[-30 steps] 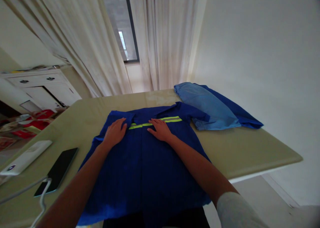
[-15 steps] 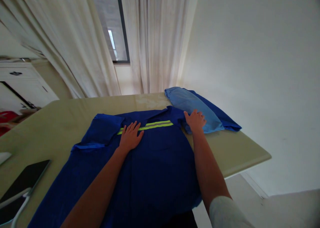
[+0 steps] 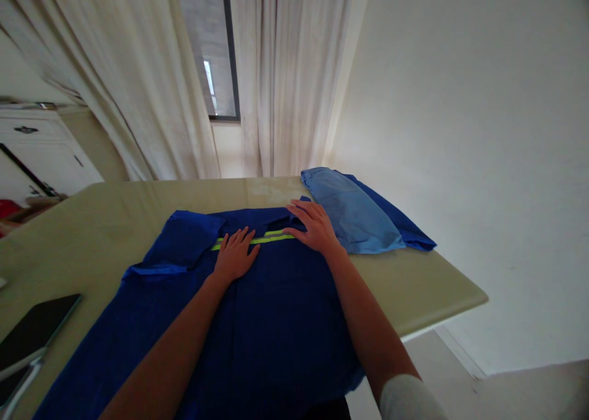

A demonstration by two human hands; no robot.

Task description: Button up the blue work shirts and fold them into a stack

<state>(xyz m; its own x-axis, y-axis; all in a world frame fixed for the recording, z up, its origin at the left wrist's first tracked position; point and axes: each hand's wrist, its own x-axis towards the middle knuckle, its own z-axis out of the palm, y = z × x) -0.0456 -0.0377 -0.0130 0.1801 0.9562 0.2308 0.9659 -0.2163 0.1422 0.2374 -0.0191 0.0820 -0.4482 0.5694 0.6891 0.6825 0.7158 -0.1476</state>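
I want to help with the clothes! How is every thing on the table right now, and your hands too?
Dark blue shirt: spread out flat on the table.
Left hand: open, palm flat on the shirt.
Right hand: open, flat on the shirt's right shoulder.
Light blue clothes: folded, lying at the far right.
Phone: lying flat, screen dark.
Curtains: parted in the middle.

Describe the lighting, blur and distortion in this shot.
Head view: dim light, brightest at the window between the curtains; the blue shirt is a dark mass with few folds readable; the curtains at left are smeared; the wide lens leans the walls and bends the table edge; left hand and right hand are fairly sharp.
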